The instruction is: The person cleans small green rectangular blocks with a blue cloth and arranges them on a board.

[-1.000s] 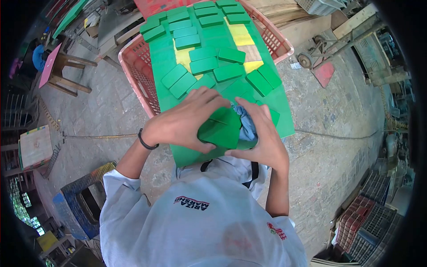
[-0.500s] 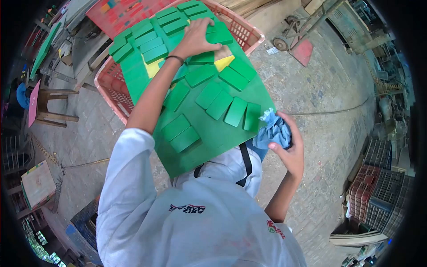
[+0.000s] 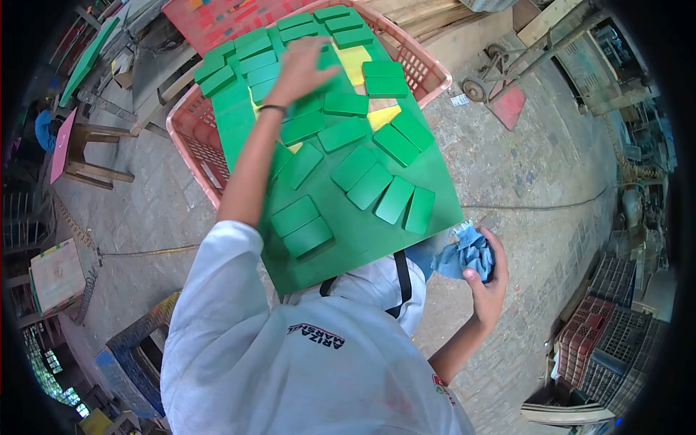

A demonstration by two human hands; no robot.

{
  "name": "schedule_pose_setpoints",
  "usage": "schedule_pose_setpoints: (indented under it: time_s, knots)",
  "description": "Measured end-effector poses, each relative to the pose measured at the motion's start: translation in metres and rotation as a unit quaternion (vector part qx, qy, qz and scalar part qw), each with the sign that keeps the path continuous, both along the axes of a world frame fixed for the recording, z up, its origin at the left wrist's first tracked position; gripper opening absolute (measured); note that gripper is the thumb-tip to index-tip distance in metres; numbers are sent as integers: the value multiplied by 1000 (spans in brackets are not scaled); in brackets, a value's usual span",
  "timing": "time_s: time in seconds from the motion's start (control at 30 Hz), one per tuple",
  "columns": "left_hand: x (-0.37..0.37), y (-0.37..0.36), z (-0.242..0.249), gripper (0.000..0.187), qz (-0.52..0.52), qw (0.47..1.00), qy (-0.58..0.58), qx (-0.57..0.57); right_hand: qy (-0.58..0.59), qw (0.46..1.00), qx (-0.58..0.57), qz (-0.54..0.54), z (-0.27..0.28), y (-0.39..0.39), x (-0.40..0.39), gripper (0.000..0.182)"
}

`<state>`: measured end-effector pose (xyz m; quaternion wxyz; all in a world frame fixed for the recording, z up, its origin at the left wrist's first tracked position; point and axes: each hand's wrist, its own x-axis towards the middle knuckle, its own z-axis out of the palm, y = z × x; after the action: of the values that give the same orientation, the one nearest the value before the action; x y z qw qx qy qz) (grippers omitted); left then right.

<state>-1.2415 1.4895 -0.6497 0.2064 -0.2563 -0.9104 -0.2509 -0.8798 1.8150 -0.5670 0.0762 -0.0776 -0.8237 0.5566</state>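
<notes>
Reaching toward upper centre, left hand [image 3: 301, 69] lies open on green blocks [image 3: 346, 104] atop board [image 3: 362, 232]; right hand [image 3: 487, 279], lower right, grips blue cloth [image 3: 464, 254].

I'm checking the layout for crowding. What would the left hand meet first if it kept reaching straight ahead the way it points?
Probably the green blocks at the far end of the green board, just past the left hand. Whether the hand is above them or level is unclear.

Bright, even daylight from above, with soft, short shadows under the green blocks [image 3: 370, 186] on the green board [image 3: 355, 232]. Strong fisheye bending toward a black circular border (worst at the corners). Slight motion blur on the left hand [image 3: 303, 67]; mild glare off the yellow patches.
</notes>
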Motion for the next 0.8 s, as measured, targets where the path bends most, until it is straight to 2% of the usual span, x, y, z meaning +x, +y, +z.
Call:
schedule_pose_setpoints:
  time_s: [0.03, 0.1, 0.23, 0.37, 0.43, 0.53, 0.8]
  knots:
    - [3, -29, 1, 68, 37, 999, -6, -31, -1, 1000, 0, 1, 0, 1, 0, 67]
    - [12, -71, 7, 72, 142, 971, -132, -139, 4, 1000, -25, 4, -1, 1, -3, 67]
    - [23, -103, 14, 78, 126, 956, -204, -172, 10, 999, -24, 28, -7, -2, -15, 67]
    - [23, -109, 16, 79, 91, 954, -217, -187, 15, 999, -26, 44, -3, -8, -19, 66]
    - [22, -114, 7, 80, 49, 965, -174, -190, 23, 998, -29, 42, -5, -8, -18, 66]
    - [32, -113, 3, 81, 91, 965, -166, -180, 23, 999, -27, 38, -8, -8, -15, 65]
    - [39, -114, -8, 81, 97, 973, -173, -117, 11, 999, -36, 29, -11, -4, -12, 64]
